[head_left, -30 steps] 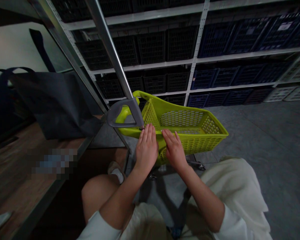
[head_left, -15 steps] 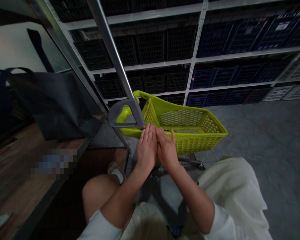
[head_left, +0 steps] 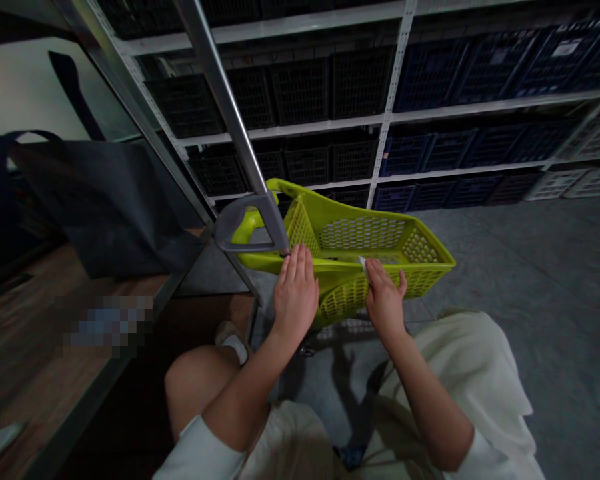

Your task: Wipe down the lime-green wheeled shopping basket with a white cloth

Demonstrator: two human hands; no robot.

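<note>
A lime-green plastic basket (head_left: 420,250) with mesh walls sits on a low wheeled frame in front of my knees. A grey bracket (head_left: 240,227) at its near left corner joins a long metal pole (head_left: 220,87). My left hand (head_left: 295,297) lies over the basket's near rim, right beside the bracket, fingers together. My right hand (head_left: 385,300) presses on the near side wall just below the rim. A small white piece (head_left: 363,262) shows at its fingertips; what it is I cannot tell.
White metal shelving (head_left: 395,87) with dark and blue crates (head_left: 480,73) lines the far wall. A dark cloth bag (head_left: 110,200) stands on a wooden shelf (head_left: 40,333) at the left. Grey concrete floor (head_left: 555,267) stretches to the right. My bare knee (head_left: 195,380) is bent below.
My right hand slid right along the basket's near side, away from my left hand, and a small white piece now shows at its fingertips. My left hand stayed put.
</note>
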